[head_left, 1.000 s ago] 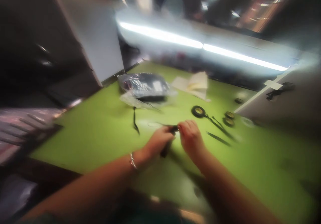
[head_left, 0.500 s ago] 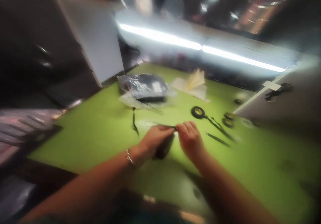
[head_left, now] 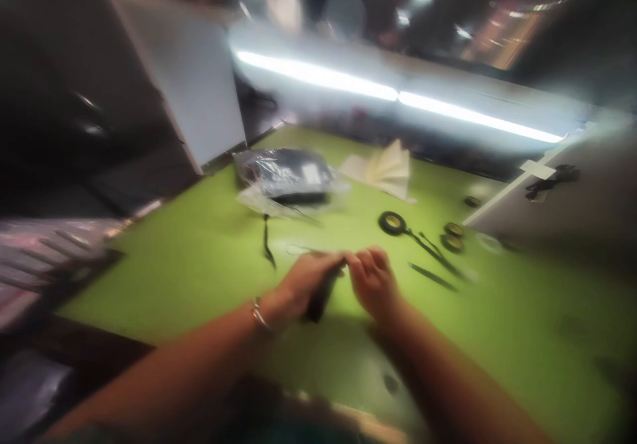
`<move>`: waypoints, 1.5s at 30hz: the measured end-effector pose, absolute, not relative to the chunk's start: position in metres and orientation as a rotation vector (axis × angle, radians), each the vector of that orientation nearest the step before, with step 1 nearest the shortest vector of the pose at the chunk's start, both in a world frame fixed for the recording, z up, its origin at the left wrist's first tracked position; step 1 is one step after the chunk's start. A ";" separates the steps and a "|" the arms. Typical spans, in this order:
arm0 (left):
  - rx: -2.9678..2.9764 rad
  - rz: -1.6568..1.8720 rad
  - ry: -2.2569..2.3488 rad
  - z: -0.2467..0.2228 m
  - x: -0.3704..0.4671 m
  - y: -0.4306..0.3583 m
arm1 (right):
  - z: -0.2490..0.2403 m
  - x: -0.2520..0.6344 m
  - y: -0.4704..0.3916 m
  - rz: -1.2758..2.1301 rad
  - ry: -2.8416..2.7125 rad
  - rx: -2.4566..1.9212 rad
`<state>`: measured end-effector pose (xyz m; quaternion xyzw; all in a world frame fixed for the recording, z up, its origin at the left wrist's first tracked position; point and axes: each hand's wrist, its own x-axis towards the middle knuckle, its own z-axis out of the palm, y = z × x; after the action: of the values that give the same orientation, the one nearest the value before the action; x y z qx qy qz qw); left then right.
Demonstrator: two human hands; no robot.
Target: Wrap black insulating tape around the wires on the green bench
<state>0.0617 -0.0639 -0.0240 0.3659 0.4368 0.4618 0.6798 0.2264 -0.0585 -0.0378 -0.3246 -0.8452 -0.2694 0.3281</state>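
My left hand (head_left: 303,281), a bracelet at its wrist, is closed around a small dark flat object (head_left: 320,298) above the green table (head_left: 209,258). The object is blurred and partly covered by the fingers, so its kind is unclear. A thin wire-like loop (head_left: 298,249) sticks out beyond that hand. Fingertips of my right hand (head_left: 372,278) are pinched together right against the left fingertips, at the object's upper end. Whatever sits in this pinch is too small and hidden to name.
Beyond my hands lies a clear plastic bag (head_left: 288,172) with dark contents, beside an open notebook (head_left: 391,172). To the right are a black tape roll (head_left: 392,223), smaller rolls (head_left: 452,243) and a thin dark strip (head_left: 432,276). A short black strap (head_left: 267,241) lies left.
The dark object has tilted slightly in my left hand. My right fingers have shifted a little down and left, staying against the left fingertips. Notebook pages have fanned wider.
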 end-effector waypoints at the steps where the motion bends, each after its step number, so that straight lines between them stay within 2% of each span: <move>1: 0.849 1.043 0.994 -0.024 0.062 -0.064 | -0.037 0.227 -0.058 -0.697 -2.217 -0.840; 11: 1.187 1.109 1.006 -0.033 0.058 -0.055 | -0.004 0.227 -0.057 -0.232 -2.143 -0.964; 17: 1.342 1.122 1.009 -0.028 0.060 -0.059 | 0.002 0.228 -0.061 0.031 -2.347 -1.082; 23: 1.372 1.079 1.024 -0.023 0.061 -0.060 | 0.001 0.229 -0.060 -0.170 -2.363 -1.087; 32: 1.049 1.055 0.928 -0.032 0.060 -0.056 | -0.003 0.224 -0.063 -0.102 -2.184 -1.086; 41: 0.995 1.037 0.916 -0.021 0.057 -0.059 | -0.004 0.223 -0.064 -0.355 -2.278 -1.010; 45: 1.048 1.073 1.009 -0.024 0.056 -0.059 | -0.009 0.223 -0.060 -0.325 -2.288 -0.939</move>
<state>0.0565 -0.0593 -0.0239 0.4553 0.4386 0.4666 0.6185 0.2232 -0.0601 -0.0092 -0.3568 -0.8697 -0.1236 0.3178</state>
